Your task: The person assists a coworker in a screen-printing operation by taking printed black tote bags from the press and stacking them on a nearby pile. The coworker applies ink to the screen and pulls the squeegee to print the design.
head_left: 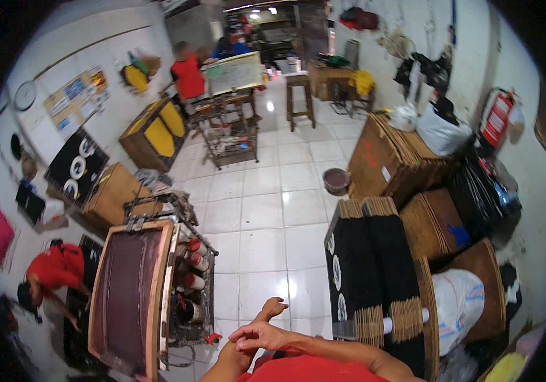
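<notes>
Both of my hands are in front of my red shirt, at the lower middle. My left hand reaches forward over the tiled floor, its fingers loosely apart with nothing visible in them. Across my left forearm lies my right hand, fingers stretched out and touching the arm, no object in it. Left of my hands stands a wood-framed printing screen with a dark mesh, on a metal rack holding several red-and-white containers. To the right are long stacked boards covered with black cloth.
A person in red bends at the left; another red-shirted person stands at the back by a tilted frame. A bucket, a stool and a cart stand on the floor. Wooden boxes and a white sack line the right.
</notes>
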Available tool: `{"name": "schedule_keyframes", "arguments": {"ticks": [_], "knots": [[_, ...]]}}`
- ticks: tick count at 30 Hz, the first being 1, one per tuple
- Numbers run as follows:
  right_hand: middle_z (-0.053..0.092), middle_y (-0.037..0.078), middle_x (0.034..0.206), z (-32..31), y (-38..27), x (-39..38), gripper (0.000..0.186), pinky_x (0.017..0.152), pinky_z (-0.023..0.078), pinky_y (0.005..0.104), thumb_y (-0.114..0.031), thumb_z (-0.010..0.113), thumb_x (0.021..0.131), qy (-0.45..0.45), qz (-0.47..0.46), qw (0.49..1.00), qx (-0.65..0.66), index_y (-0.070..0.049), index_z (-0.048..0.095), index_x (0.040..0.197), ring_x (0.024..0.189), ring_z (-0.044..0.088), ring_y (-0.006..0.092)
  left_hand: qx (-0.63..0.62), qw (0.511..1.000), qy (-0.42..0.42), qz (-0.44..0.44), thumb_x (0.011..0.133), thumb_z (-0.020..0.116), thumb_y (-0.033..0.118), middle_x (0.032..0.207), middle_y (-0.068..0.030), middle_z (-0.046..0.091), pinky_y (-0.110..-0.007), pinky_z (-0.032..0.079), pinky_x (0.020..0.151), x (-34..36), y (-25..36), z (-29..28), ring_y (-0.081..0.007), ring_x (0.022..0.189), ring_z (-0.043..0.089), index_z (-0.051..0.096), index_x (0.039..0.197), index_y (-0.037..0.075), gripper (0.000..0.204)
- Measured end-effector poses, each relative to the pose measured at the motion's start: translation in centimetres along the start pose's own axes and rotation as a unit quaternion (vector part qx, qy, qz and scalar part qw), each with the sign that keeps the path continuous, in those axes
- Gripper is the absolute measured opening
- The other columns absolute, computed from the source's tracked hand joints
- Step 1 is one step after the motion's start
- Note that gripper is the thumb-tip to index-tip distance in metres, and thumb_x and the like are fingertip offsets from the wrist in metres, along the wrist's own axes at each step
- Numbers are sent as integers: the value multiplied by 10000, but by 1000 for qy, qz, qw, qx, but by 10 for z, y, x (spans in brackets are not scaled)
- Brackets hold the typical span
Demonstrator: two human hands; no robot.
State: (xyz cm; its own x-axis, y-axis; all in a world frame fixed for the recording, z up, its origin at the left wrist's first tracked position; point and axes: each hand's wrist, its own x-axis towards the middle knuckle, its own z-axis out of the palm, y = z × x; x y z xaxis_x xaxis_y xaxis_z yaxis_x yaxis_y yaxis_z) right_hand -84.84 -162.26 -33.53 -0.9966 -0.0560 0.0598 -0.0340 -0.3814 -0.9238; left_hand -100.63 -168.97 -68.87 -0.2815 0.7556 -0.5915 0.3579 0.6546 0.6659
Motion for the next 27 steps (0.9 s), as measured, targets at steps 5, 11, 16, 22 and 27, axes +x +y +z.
{"name": "schedule_keyframes", "arguments": {"ticks": [5,11,16,22,27], "knots": [[595,18,861,-27,23,-9,320,720,448,216,-112,594,853,90,74,992,-47,30,523,1131,795,546,70,93,988,-27,-121,730,649,322,1022,-168,626,-348,473,824,-73,-42,22,-288,931,603,597,1091,11,479],[589,39,934,-7,32,-31,343,796,441,227,-87,597,844,-15,39,996,73,17,503,1157,877,544,88,93,982,-29,-162,731,649,319,1022,-169,626,-346,474,820,-122,-68,63,-281,927,604,597,1089,7,478],[579,76,1013,-15,28,-26,389,803,443,217,-93,591,849,-14,137,990,10,27,463,1196,907,541,102,71,982,-13,-175,732,649,317,1023,-170,626,-344,476,817,-130,-75,79,-276,924,606,596,1087,3,477],[567,102,1061,-5,13,-26,442,846,425,251,-61,595,837,-85,69,990,85,11,423,1238,905,538,95,50,984,4,-174,733,649,314,1024,-171,625,-342,478,813,-121,-74,80,-269,920,607,596,1085,-2,476],[562,103,1065,-4,7,4,443,835,430,247,-33,593,831,-68,80,994,1,13,424,1237,913,537,105,15,985,33,-168,734,648,312,1024,-172,625,-340,479,809,-108,-62,82,-264,917,608,595,1083,-6,475]]}}
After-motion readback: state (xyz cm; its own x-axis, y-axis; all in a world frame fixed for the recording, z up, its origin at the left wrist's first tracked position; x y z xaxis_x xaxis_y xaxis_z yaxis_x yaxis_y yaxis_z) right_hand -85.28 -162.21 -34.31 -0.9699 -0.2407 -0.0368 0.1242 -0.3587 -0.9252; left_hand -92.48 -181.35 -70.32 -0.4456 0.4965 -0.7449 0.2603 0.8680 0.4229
